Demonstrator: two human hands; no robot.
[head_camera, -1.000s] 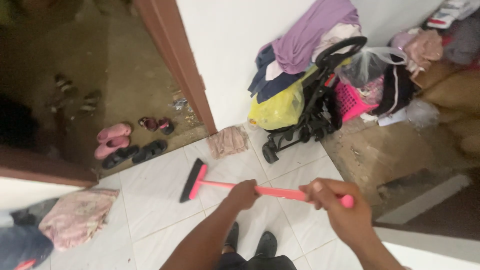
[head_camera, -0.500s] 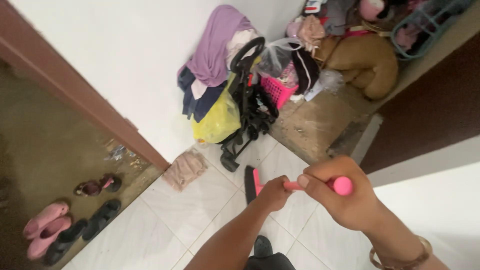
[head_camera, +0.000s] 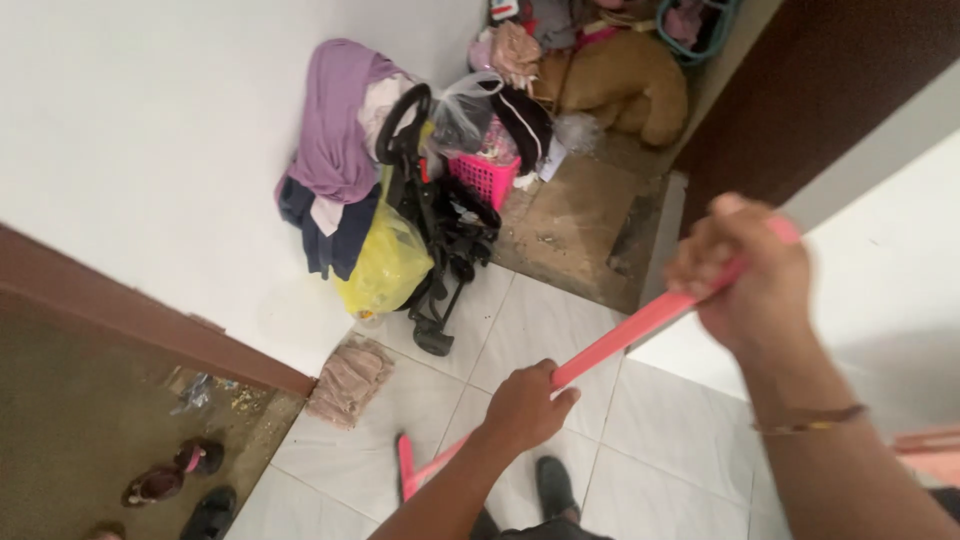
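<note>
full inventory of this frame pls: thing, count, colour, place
broom: 1, pink handle and head, slanting across the white floor tiles, head at lower centre
folded stroller: 1, black, against the wall
clothes: a heap, purple, navy and white, draped on the stroller
plastic bag: 1, yellow, hanging at the stroller's side
basket: 1, pink, behind the stroller
soft toy: 1, brown, top centre
floor cloth: 1, pinkish, by the door frame
sandals: several, dark, lower left outside the doorway
bracelet: 1, thin, on the right wrist
left hand: grips mid-handle
right hand: grips the handle's top end
</note>
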